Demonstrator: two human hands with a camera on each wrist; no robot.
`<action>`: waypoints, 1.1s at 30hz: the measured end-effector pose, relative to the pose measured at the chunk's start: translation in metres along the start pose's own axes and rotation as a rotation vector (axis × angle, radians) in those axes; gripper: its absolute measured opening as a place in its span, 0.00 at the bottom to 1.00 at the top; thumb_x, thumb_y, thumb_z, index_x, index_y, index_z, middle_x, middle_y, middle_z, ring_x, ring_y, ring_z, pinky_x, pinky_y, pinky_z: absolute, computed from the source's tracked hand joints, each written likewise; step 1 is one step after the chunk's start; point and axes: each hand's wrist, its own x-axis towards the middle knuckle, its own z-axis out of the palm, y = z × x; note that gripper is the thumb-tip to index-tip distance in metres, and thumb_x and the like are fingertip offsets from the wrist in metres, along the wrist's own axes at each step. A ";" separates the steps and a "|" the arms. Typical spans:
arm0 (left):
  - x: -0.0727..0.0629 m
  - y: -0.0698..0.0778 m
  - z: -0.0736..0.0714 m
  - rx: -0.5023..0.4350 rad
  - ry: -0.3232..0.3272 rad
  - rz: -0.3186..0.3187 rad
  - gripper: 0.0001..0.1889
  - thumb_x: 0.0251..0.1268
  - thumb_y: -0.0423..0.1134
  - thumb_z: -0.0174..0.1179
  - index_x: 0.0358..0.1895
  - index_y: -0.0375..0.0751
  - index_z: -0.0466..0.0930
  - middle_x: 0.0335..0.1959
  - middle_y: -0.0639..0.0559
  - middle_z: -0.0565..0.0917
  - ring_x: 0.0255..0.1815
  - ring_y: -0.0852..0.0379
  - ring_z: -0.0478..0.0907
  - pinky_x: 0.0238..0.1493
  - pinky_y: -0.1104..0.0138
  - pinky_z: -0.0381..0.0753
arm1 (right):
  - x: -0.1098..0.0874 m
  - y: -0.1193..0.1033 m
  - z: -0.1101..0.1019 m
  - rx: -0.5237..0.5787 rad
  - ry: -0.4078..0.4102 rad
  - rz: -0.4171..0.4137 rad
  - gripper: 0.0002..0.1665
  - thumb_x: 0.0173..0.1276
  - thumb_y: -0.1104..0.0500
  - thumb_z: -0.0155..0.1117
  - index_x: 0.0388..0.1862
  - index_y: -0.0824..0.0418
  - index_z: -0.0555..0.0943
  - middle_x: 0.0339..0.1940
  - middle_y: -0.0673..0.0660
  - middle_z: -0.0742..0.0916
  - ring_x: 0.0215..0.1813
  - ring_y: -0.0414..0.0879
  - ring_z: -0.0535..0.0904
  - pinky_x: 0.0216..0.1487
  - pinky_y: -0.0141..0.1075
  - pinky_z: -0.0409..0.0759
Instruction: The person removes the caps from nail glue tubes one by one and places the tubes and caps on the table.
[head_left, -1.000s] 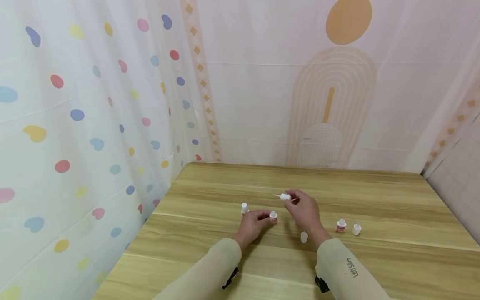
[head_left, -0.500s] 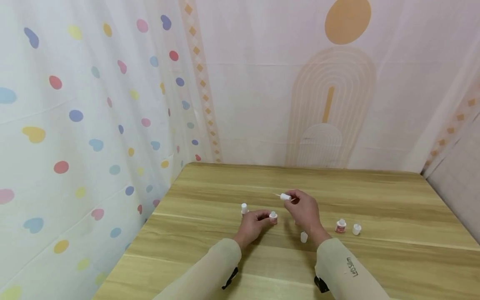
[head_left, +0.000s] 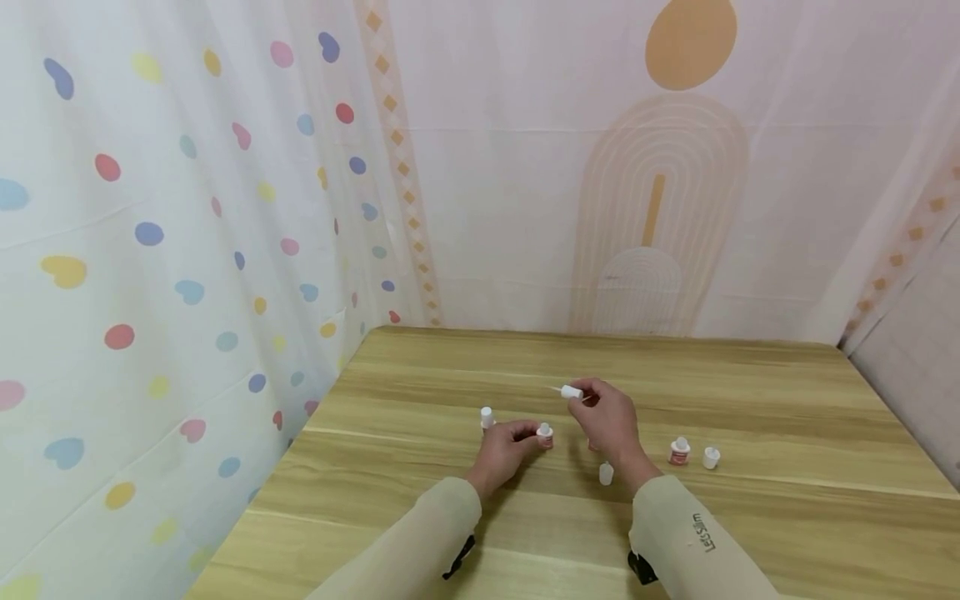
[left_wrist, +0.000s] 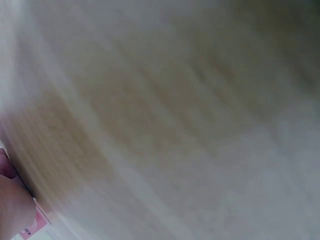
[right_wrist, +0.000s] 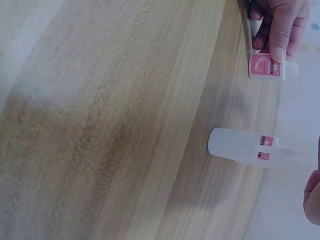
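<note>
My left hand [head_left: 504, 454] holds a small white glue-style bottle [head_left: 545, 436] with a pink label, upright on the table and uncapped. In the right wrist view the thumb of that left hand [right_wrist: 285, 30] presses the labelled side of the bottle [right_wrist: 265, 66]. Above and to the right, my right hand [head_left: 609, 417] pinches a white brush cap [head_left: 572, 392], tilted sideways, its thin brush pointing left. The cap is apart from the bottle. Only a sliver of my left hand [left_wrist: 15, 205] and some pink label [left_wrist: 35, 225] show in the left wrist view.
A capped bottle [head_left: 487, 415] stands behind my left hand, partly hidden. A loose white cap [head_left: 606, 474] stands by my right wrist, with a partly hidden pink-labelled bottle [right_wrist: 265, 149] behind it. Farther right are an uncapped bottle [head_left: 679, 452] and another cap [head_left: 711, 457].
The head view has shifted very slightly. Both hands keep the same holds, and the brush cap stays in nearly the same place.
</note>
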 end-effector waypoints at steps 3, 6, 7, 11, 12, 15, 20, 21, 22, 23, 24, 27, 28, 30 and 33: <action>0.004 -0.010 0.000 0.003 -0.001 -0.009 0.08 0.70 0.34 0.61 0.43 0.36 0.87 0.38 0.47 0.89 0.47 0.52 0.84 0.55 0.57 0.78 | 0.000 -0.001 -0.001 0.011 0.000 0.008 0.13 0.66 0.59 0.64 0.49 0.58 0.83 0.40 0.56 0.84 0.34 0.48 0.76 0.18 0.34 0.74; 0.006 -0.014 0.000 0.003 -0.003 -0.016 0.07 0.70 0.36 0.62 0.43 0.39 0.88 0.37 0.49 0.89 0.46 0.54 0.84 0.54 0.59 0.78 | -0.001 -0.002 -0.001 0.017 -0.006 0.021 0.12 0.66 0.59 0.64 0.49 0.58 0.82 0.42 0.56 0.84 0.35 0.48 0.77 0.18 0.34 0.74; 0.006 -0.015 0.000 0.000 -0.003 -0.015 0.07 0.70 0.36 0.62 0.43 0.39 0.88 0.37 0.50 0.89 0.46 0.55 0.84 0.53 0.60 0.79 | -0.001 -0.002 -0.001 0.019 -0.009 0.025 0.12 0.66 0.59 0.64 0.49 0.58 0.82 0.42 0.56 0.84 0.34 0.48 0.77 0.17 0.35 0.74; 0.006 -0.015 -0.001 0.005 -0.003 -0.014 0.07 0.70 0.36 0.62 0.42 0.39 0.88 0.37 0.51 0.89 0.45 0.56 0.84 0.53 0.63 0.79 | 0.000 -0.004 -0.002 0.027 -0.018 0.033 0.11 0.68 0.58 0.65 0.49 0.57 0.81 0.44 0.56 0.84 0.35 0.49 0.77 0.16 0.35 0.74; 0.006 -0.014 -0.001 0.005 -0.004 -0.014 0.07 0.70 0.36 0.62 0.43 0.39 0.88 0.37 0.51 0.89 0.45 0.57 0.84 0.52 0.63 0.79 | 0.000 -0.004 -0.002 0.029 -0.018 0.031 0.11 0.69 0.58 0.65 0.49 0.57 0.80 0.44 0.56 0.84 0.35 0.49 0.77 0.16 0.35 0.74; 0.006 -0.014 0.000 0.002 -0.005 -0.001 0.07 0.69 0.35 0.62 0.43 0.37 0.88 0.37 0.49 0.89 0.44 0.56 0.84 0.52 0.64 0.79 | 0.001 -0.004 -0.001 0.024 -0.007 0.010 0.13 0.70 0.58 0.65 0.52 0.58 0.80 0.45 0.57 0.84 0.39 0.49 0.78 0.17 0.34 0.74; 0.006 -0.014 0.000 -0.006 -0.005 -0.004 0.07 0.69 0.34 0.62 0.43 0.36 0.87 0.37 0.49 0.89 0.44 0.56 0.85 0.51 0.65 0.80 | 0.001 -0.003 -0.001 0.011 0.017 -0.003 0.13 0.70 0.58 0.66 0.52 0.58 0.83 0.41 0.56 0.85 0.36 0.48 0.78 0.17 0.34 0.74; 0.006 -0.014 0.000 -0.005 -0.004 -0.004 0.07 0.70 0.34 0.62 0.43 0.36 0.87 0.37 0.49 0.89 0.44 0.56 0.85 0.51 0.65 0.80 | 0.001 -0.003 -0.001 0.014 0.019 0.000 0.12 0.70 0.58 0.66 0.50 0.58 0.84 0.40 0.56 0.85 0.33 0.48 0.77 0.15 0.34 0.73; 0.006 -0.014 0.000 -0.003 -0.003 -0.009 0.07 0.70 0.34 0.62 0.43 0.37 0.87 0.36 0.50 0.89 0.44 0.56 0.85 0.51 0.65 0.80 | 0.000 -0.003 -0.001 0.014 0.022 -0.002 0.11 0.69 0.58 0.67 0.49 0.58 0.84 0.39 0.56 0.85 0.32 0.47 0.77 0.15 0.34 0.73; 0.006 -0.015 0.000 0.000 -0.002 -0.015 0.07 0.70 0.34 0.62 0.43 0.38 0.88 0.36 0.50 0.89 0.44 0.57 0.85 0.51 0.65 0.79 | 0.000 -0.003 -0.001 0.017 0.024 -0.004 0.11 0.69 0.58 0.67 0.48 0.58 0.84 0.38 0.56 0.85 0.30 0.47 0.76 0.15 0.34 0.73; 0.007 -0.015 0.000 0.002 -0.002 -0.015 0.07 0.70 0.34 0.62 0.43 0.38 0.88 0.36 0.50 0.89 0.44 0.57 0.85 0.51 0.65 0.79 | -0.001 -0.003 -0.001 0.020 0.025 -0.004 0.10 0.69 0.58 0.67 0.48 0.58 0.84 0.38 0.56 0.85 0.29 0.46 0.75 0.14 0.34 0.73; 0.007 -0.015 0.000 0.005 -0.001 -0.017 0.07 0.70 0.35 0.62 0.43 0.38 0.88 0.36 0.51 0.89 0.43 0.57 0.85 0.51 0.65 0.80 | -0.001 -0.003 -0.001 0.024 0.029 -0.010 0.09 0.68 0.58 0.68 0.46 0.58 0.85 0.37 0.56 0.85 0.26 0.46 0.75 0.14 0.34 0.72; 0.007 -0.016 0.000 0.005 -0.001 -0.018 0.07 0.70 0.35 0.62 0.43 0.38 0.88 0.36 0.51 0.89 0.43 0.58 0.85 0.51 0.65 0.80 | -0.001 -0.002 -0.002 0.024 0.031 -0.011 0.09 0.68 0.58 0.69 0.45 0.58 0.85 0.37 0.55 0.85 0.27 0.46 0.75 0.14 0.34 0.73; 0.007 -0.016 0.000 0.007 -0.001 -0.017 0.07 0.70 0.35 0.62 0.43 0.38 0.88 0.36 0.51 0.89 0.43 0.57 0.85 0.51 0.64 0.80 | -0.001 -0.002 -0.002 0.016 0.034 -0.013 0.09 0.68 0.57 0.69 0.45 0.58 0.84 0.38 0.55 0.85 0.29 0.46 0.76 0.16 0.33 0.74; 0.007 -0.015 0.000 0.017 0.000 -0.014 0.07 0.70 0.35 0.62 0.42 0.38 0.88 0.36 0.51 0.89 0.44 0.58 0.85 0.52 0.64 0.79 | 0.000 -0.001 -0.001 -0.003 0.041 -0.028 0.14 0.68 0.58 0.67 0.52 0.58 0.83 0.41 0.56 0.84 0.35 0.46 0.78 0.19 0.33 0.75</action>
